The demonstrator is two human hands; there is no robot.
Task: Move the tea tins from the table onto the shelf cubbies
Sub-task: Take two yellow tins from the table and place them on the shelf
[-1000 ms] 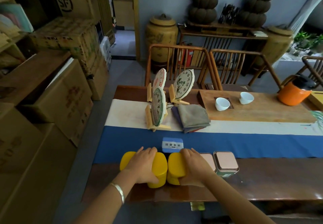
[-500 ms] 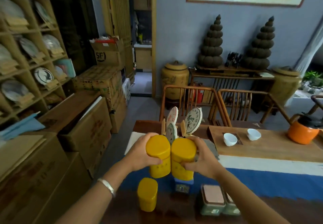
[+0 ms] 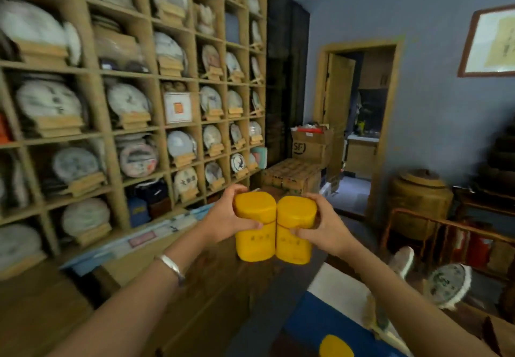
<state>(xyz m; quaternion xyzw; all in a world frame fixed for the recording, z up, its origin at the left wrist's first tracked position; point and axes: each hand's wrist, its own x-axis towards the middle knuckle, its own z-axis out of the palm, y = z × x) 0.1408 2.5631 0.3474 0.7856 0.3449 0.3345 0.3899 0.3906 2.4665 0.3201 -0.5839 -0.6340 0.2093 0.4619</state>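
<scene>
Shelf cubbies [image 3: 156,122]: wooden grid along the left wall, its visible compartments mostly occupied by round tea cakes on small wooden stands; no vacant cubby can be confirmed through the blur.

Left hand [image 3: 223,218]: fingers curled round the left yellow tin [image 3: 255,227], held upright in the air.

Right hand [image 3: 324,228]: fingers wrapped round the right yellow tin [image 3: 294,231], upright, its side touching the left tin.

Third yellow tin [image 3: 335,346]: on the bench [image 3: 312,326] at the bottom edge of view, not yet moved.

Step, judged: carry in progress, both tins off the bench and facing the shelving. The next move calls for picking a cubby with room, then setting each tin in upright.

Obstructions: cardboard boxes [image 3: 306,161] stacked on the floor near the shelf's far end, and flat packets [image 3: 139,238] lying along its foot, crowd the approach. Doorway [image 3: 359,122] and large ceramic jar [image 3: 420,198] stand further right, well apart from the shelf.
</scene>
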